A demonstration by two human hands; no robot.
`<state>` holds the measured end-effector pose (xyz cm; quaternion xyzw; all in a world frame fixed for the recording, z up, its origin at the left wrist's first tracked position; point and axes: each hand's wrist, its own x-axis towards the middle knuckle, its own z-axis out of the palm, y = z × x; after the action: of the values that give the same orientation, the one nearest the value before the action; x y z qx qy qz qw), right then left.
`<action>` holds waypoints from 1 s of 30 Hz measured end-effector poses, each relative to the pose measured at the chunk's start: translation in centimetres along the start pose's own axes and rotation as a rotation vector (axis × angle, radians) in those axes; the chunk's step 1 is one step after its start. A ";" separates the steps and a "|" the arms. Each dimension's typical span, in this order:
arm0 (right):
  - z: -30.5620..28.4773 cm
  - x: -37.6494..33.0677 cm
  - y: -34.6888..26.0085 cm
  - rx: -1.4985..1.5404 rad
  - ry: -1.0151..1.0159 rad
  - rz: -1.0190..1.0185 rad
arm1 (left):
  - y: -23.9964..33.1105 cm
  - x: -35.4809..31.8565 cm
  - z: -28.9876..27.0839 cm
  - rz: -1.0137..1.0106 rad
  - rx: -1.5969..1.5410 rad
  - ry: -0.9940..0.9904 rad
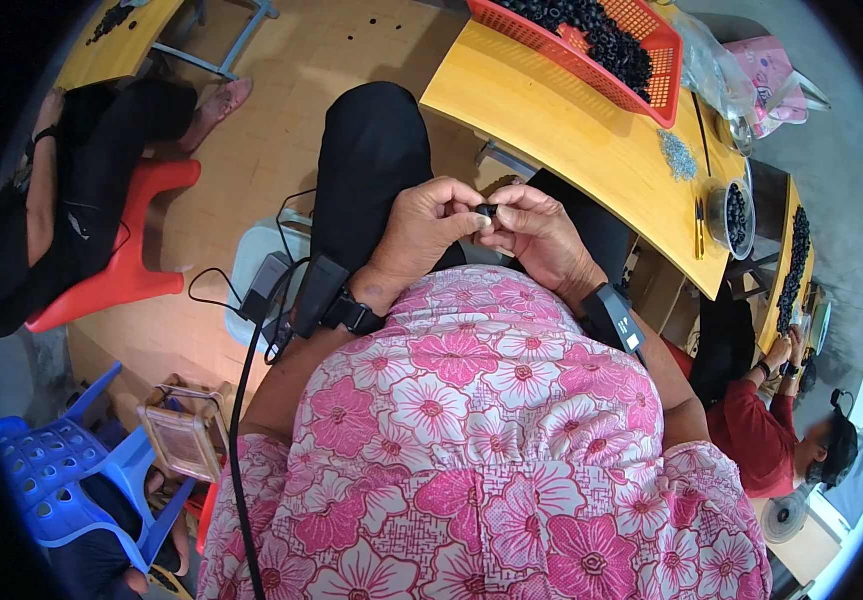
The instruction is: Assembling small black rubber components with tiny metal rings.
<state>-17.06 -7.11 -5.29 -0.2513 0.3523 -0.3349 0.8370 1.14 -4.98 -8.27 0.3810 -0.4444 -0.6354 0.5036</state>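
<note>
Clear of the edge of the table (pixel 542 110), left hand (pixel 430 228) and right hand (pixel 546 236) pinched one black piece (pixel 488 211); one basket (pixel 664 80) stood on it.

A workroom with a tan tiled floor (pixel 262 130) and a plain grey wall (pixel 837 150).
A broad yellow wooden surface (pixel 497 90) stands at the upper right, another yellow wooden surface (pixel 112 65) on blue-grey metal legs (pixel 195 62) at the upper left; down the left side are a red plastic chair (pixel 127 285), a small brown wooden-framed chair (pixel 187 430) and a blue plastic chair with round holes (pixel 57 455).
</note>
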 end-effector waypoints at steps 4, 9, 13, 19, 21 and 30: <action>0.3 -0.3 -0.3 -0.074 0.064 -0.016 | 0.8 -0.1 0.2 -0.068 -0.163 -0.035; -0.5 -0.1 -0.1 -0.139 0.095 -0.024 | 1.2 -0.2 0.0 -0.135 -0.213 -0.077; 0.1 0.0 0.3 -0.017 0.068 -0.039 | 0.6 -0.2 -0.3 -0.119 -0.182 -0.070; 0.7 -0.2 0.3 -0.130 0.148 -0.045 | 0.8 -0.3 -0.2 -0.130 -0.159 -0.046; 0.6 -0.3 0.4 -0.218 0.171 -0.064 | 1.1 -0.3 0.0 -0.129 -0.151 -0.042; 0.9 -0.4 0.4 -0.240 0.163 -0.113 | 0.7 -0.4 -0.1 -0.125 -0.179 -0.043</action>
<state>-16.40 -6.36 -4.85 -0.3410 0.4417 -0.3562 0.7495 1.47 -4.68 -7.63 0.3479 -0.3717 -0.7108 0.4854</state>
